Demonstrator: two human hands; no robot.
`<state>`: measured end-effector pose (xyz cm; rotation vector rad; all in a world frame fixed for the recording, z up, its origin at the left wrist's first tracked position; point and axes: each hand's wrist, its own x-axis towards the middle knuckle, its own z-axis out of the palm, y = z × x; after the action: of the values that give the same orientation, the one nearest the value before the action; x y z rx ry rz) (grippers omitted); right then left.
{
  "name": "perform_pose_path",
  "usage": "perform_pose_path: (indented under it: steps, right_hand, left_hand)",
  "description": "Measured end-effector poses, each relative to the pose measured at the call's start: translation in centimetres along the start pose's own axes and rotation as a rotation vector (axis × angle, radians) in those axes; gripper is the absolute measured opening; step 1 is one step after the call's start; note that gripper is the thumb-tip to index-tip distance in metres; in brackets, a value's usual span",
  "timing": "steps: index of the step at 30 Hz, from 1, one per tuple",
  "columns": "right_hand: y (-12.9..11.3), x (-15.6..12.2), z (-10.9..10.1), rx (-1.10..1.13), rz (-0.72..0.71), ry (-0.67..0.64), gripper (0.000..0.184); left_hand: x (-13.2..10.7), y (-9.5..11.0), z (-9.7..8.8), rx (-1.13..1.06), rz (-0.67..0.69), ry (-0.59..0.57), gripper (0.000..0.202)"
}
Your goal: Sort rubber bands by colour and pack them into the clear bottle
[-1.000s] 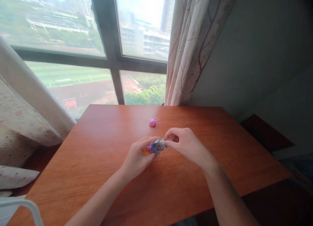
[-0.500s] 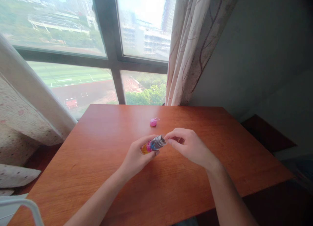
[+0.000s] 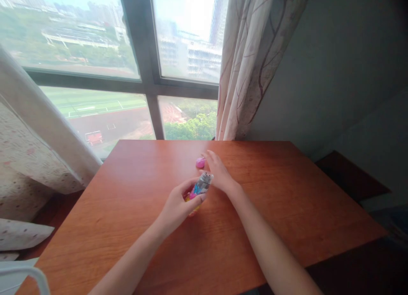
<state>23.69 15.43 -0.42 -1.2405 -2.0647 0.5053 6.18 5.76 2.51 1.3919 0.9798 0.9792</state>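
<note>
My left hand (image 3: 178, 203) is closed round a small colourful tube-like bottle (image 3: 200, 186) with a pink, blue and yellow label, held tilted just above the wooden table (image 3: 134, 210). A little farther back, a small pink cap (image 3: 200, 162) lies on the table. My right hand (image 3: 219, 172) stretches toward it, fingers extended and apart, fingertips right beside the cap, holding nothing.
A large window (image 3: 140, 65) stands behind the table, with a patterned curtain (image 3: 251, 61) at the right and another curtain (image 3: 35, 146) at the left. A grey wall (image 3: 334, 65) runs along the right. A white chair rail (image 3: 28, 271) shows at bottom left.
My right hand has left the bottle's top and reached forward to the pink cap, its fingers opening. The left hand keeps the bottle, tilted a bit more upright.
</note>
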Motion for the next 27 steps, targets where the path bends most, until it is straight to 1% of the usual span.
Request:
perform_pose_path:
  steps: [3, 6, 8, 10, 14, 16, 18, 21, 24, 27]
  right_hand:
    - [0.1, 1.2, 2.0, 0.095, 0.005, -0.019, 0.041]
    - [0.3, 1.3, 2.9, 0.166, 0.028, 0.004, 0.032]
    - [0.7, 0.8, 2.8, 0.228, 0.052, 0.033, 0.029]
    - [1.3, -0.1, 2.2, 0.3, 0.093, 0.081, 0.029]
    - [2.5, -1.5, 0.7, 0.476, 0.233, 0.219, 0.038]
    - [2.6, -2.0, 0.1, 0.589, 0.299, 0.252, 0.042]
    - [2.3, -2.6, -0.3, 0.707, 0.346, 0.249, 0.047]
    - [1.1, -3.4, -0.9, 0.844, 0.381, 0.214, 0.05]
    - [-0.6, -4.2, -1.3, 1.038, 0.388, 0.169, 0.045]
    - [-2.1, -4.6, -1.5, 1.203, 0.356, 0.127, 0.036]
  left_hand:
    - [0.0, 0.1, -0.1, -0.001, -0.024, -0.007, 0.044]
    - [0.0, 0.1, -0.2, 0.017, -0.037, -0.003, 0.044]
    - [0.0, 0.1, -0.3, 0.018, -0.042, -0.003, 0.045]
    - [0.0, -0.1, -0.4, 0.027, -0.039, -0.007, 0.044]
    - [0.1, -0.3, -0.8, 0.079, -0.036, -0.01, 0.04]
    - [0.1, -0.4, -0.8, 0.098, -0.038, -0.01, 0.039]
    - [0.1, -0.4, -0.7, 0.109, -0.036, -0.017, 0.04]
    - [0.0, -0.3, -0.6, 0.136, -0.03, -0.03, 0.04]
    - [-0.2, -0.1, -0.4, 0.165, -0.03, -0.035, 0.04]
    - [-0.2, 0.2, -0.3, 0.169, -0.019, -0.045, 0.042]
